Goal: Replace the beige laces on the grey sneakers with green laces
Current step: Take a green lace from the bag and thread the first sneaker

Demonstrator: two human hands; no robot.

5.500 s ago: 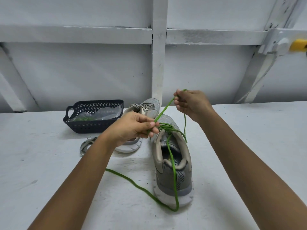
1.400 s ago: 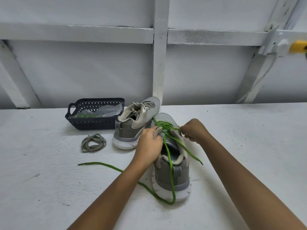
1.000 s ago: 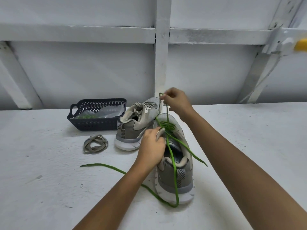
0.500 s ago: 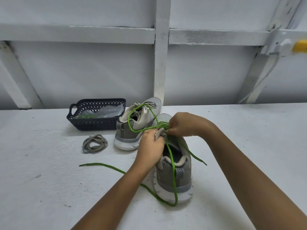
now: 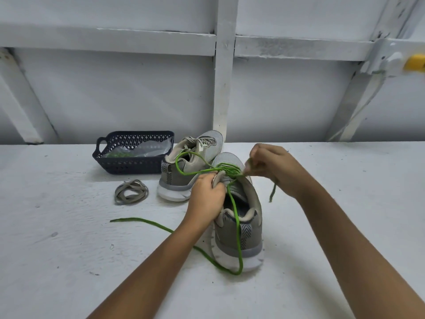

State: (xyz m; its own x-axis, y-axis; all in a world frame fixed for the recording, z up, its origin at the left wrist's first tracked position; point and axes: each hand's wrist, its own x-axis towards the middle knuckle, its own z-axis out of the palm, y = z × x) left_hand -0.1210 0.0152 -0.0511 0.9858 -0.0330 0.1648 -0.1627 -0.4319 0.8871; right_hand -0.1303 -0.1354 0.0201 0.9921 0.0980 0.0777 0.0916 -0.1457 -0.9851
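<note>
The left hand [image 5: 207,194] grips the tongue of the near sneaker [image 5: 241,240], fingers curled round it. The right hand [image 5: 269,166] pinches the green lace [image 5: 235,210] just right of the eyelets. The lace's other end trails over the heel onto the counter [image 5: 69,249]. Just left stands the far sneaker [image 5: 179,180], then a coiled beige lace [image 5: 131,192] and a dark basket [image 5: 133,166].

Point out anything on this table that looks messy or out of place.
Nothing damaged. The green lace trails over the heel of the near sneaker and across the table, looping across the far sneaker. A loose beige lace lies bundled near the basket.
</note>
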